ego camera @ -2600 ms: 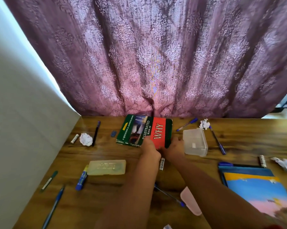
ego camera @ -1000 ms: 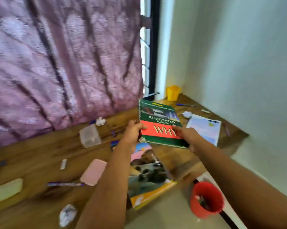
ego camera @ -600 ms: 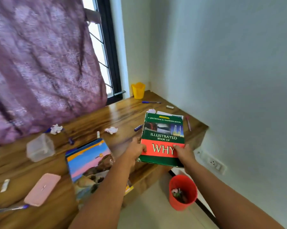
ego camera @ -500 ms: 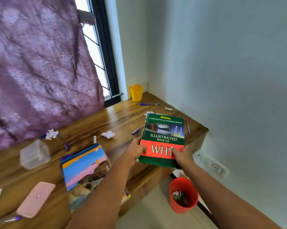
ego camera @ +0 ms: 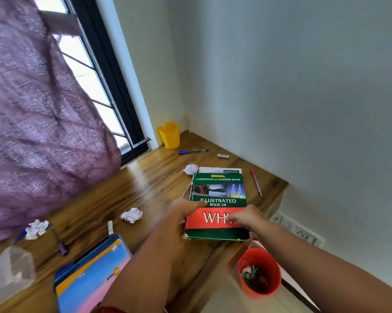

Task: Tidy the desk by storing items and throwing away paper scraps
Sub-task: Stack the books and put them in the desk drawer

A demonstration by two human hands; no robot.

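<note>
The green and red "Illustrated Book of Why" (ego camera: 217, 190) lies flat at the right end of the wooden desk (ego camera: 159, 172), on top of a white notebook (ego camera: 220, 170) whose far edge shows. My left hand (ego camera: 186, 208) grips its left edge, thumb on the cover. My right hand (ego camera: 244, 219) holds the lower right part, fingers over the red band. Crumpled paper scraps lie on the desk: one (ego camera: 190, 169) by the book's far corner, one (ego camera: 131, 215) left of my left hand, one (ego camera: 35, 229) further left.
A yellow cup (ego camera: 169, 134) stands in the far corner, with a blue pen (ego camera: 191, 152), an eraser (ego camera: 223, 156) and a pink pen (ego camera: 256, 181) near it. A red bin (ego camera: 259, 273) sits on the floor below the desk end. A colourful book (ego camera: 93, 274) and a clear box (ego camera: 8, 274) lie left.
I lifted the book from the desk's middle, carried it right, and lowered it onto the white notebook at the desk's end. Both hands stayed on it.
</note>
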